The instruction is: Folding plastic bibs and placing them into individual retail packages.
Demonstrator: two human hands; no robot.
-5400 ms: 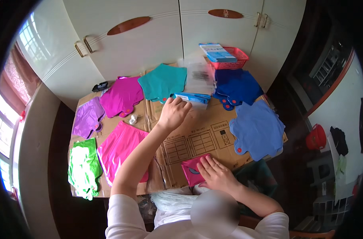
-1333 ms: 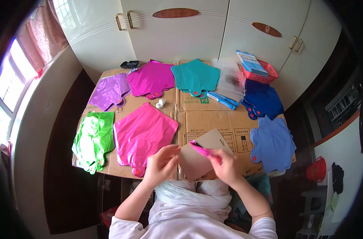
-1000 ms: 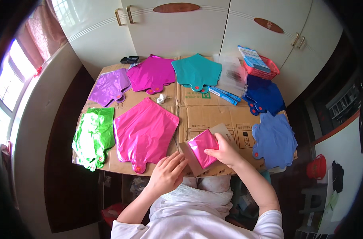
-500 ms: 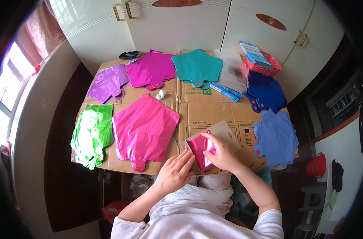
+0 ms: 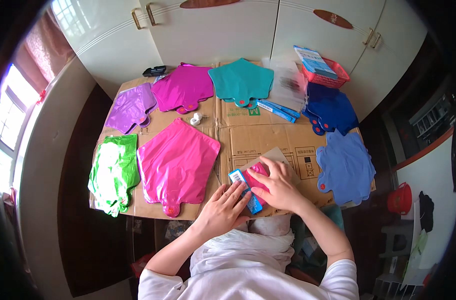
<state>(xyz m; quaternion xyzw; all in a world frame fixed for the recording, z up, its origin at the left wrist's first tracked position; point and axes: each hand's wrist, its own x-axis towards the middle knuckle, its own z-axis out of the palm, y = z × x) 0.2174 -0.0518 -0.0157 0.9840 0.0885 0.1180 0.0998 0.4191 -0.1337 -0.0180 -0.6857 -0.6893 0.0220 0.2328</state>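
A folded pink foil piece (image 5: pixel 251 181), probably a foil balloon, lies near the table's front edge. Along its left side runs a blue printed card strip (image 5: pixel 255 205). My left hand (image 5: pixel 222 207) rests on that strip, fingers straight and side by side. Over the pink foil my right hand (image 5: pixel 280 189) is spread, its fingertips and thumb pressing down. A pale sheet (image 5: pixel 277 154) shows beneath the right hand. To the left, a large flat pink foil balloon (image 5: pixel 179 162) lies unfolded.
The cardboard-covered table (image 5: pixel 268 137) also bears green (image 5: pixel 113 167), purple (image 5: pixel 133 108), magenta (image 5: pixel 184 87), teal (image 5: pixel 242 80), dark blue (image 5: pixel 333 107) and light blue (image 5: pixel 346 167) foil shapes. Blue card strips (image 5: pixel 278 111), clear bags (image 5: pixel 287 77), white tape (image 5: pixel 196 118) and a red basket (image 5: pixel 340 75) lie farther back.
The card has folded over rightward, so its blue printed face now shows on the pink foil. My right hand has flattened and spread over the foil. The view has shifted slightly.
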